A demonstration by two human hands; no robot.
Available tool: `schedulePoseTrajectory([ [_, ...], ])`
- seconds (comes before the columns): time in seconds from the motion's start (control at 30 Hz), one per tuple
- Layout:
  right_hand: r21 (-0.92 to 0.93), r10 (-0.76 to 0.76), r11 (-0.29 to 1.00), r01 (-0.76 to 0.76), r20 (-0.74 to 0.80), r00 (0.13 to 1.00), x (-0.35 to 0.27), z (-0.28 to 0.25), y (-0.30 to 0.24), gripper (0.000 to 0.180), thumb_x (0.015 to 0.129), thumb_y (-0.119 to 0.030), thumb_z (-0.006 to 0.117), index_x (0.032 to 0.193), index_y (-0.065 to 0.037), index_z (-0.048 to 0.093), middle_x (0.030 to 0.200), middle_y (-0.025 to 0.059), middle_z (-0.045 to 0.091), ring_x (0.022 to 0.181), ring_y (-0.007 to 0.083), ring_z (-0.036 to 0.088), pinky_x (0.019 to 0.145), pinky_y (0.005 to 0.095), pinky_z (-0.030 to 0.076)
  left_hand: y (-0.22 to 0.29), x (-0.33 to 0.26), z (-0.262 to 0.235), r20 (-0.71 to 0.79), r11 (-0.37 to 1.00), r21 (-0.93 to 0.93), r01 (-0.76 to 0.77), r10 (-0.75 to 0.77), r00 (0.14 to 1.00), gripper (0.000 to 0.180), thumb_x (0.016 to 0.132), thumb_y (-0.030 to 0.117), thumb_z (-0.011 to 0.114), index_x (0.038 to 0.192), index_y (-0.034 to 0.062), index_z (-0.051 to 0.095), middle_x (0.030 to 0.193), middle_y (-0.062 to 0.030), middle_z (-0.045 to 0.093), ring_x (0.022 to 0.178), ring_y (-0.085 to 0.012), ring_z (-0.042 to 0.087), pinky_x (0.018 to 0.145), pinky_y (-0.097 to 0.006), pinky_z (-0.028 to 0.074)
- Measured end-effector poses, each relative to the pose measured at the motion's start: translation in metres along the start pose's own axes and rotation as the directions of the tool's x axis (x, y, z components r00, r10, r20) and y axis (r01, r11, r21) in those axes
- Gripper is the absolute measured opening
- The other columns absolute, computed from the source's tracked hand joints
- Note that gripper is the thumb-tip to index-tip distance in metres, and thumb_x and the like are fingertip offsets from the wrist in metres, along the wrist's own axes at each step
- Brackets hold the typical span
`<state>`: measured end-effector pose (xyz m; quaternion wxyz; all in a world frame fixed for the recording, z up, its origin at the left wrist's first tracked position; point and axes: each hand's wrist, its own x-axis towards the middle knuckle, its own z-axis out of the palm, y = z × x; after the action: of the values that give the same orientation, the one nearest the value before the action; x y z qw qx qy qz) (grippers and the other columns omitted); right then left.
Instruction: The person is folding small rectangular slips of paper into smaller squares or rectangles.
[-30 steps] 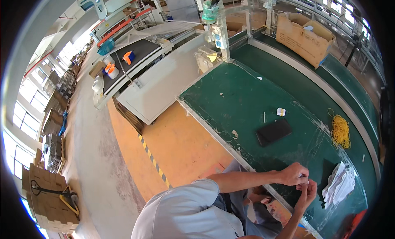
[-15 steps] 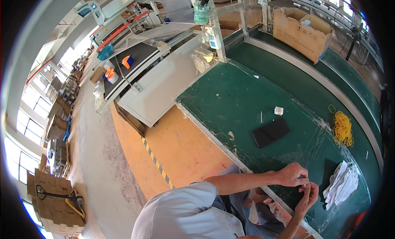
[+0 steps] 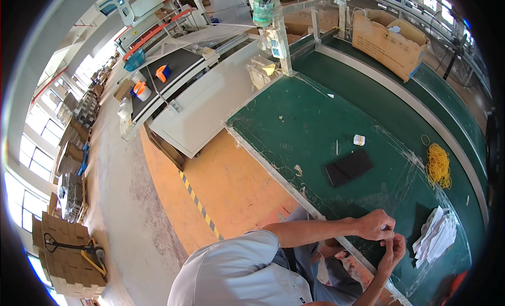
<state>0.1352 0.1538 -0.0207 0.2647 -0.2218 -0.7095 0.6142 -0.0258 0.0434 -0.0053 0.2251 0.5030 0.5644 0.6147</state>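
Over the near edge of the green-topped table [image 3: 310, 116], my two hands meet with their fingertips close together. My left hand [image 3: 375, 225] is closed, its fingers curled inward. Just below it, my right hand [image 3: 393, 250] is pinched with thumb and fingers together. Whatever sits between the fingertips is too small or too hidden to make out. A stack of white paper sheets [image 3: 435, 236] lies right of my right hand. Beyond the hands rest a dark flat rectangular object [image 3: 349, 168] and a small white bundle with a yellow band [image 3: 359, 140].
A heap of yellow rubber bands [image 3: 438, 166] lies on the table's right part. An open cardboard box [image 3: 389, 43] stands at the far right. A metal post [image 3: 282, 48] carries a green cup [image 3: 263, 11]. Far left, a black-topped conveyor [image 3: 173, 77] holds orange-and-white containers.
The view has shifted slightly. My hands stay together in nearly the same place, with only a small movement of the fingers.
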Motion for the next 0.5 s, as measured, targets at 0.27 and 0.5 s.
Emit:
schedulePoseTrajectory([
  [0.27,-0.086,-0.037,0.996,0.031,-0.064,0.997,-0.018,0.000,-0.020,0.018,0.101,-0.017,0.062,0.091,-0.001,0.063,0.077,0.0007,0.061,0.069,0.0070,0.054,0.063,0.0224,0.042,-0.004,-0.006,0.013,0.071,0.983,-0.178,0.043,-0.030,0.997,0.020,0.087,0.016,0.070,0.077,-0.0011,0.067,0.069,-0.0155,0.069,0.059,-0.0246,0.066,0.056,-0.036,0.050],
  [0.5,0.102,0.050,0.993,-0.052,0.019,0.999,0.010,0.021,-0.018,0.020,0.102,-0.018,0.059,0.097,-0.001,0.067,0.081,0.0014,0.064,0.071,0.0087,0.056,0.066,0.0237,0.045,0.001,0.001,-0.020,0.068,0.968,-0.072,0.240,-0.235,0.970,0.018,0.091,0.021,0.070,0.093,0.0039,0.076,0.087,-0.0079,0.073,0.084,-0.0150,0.069,0.077,-0.031,0.054],
])
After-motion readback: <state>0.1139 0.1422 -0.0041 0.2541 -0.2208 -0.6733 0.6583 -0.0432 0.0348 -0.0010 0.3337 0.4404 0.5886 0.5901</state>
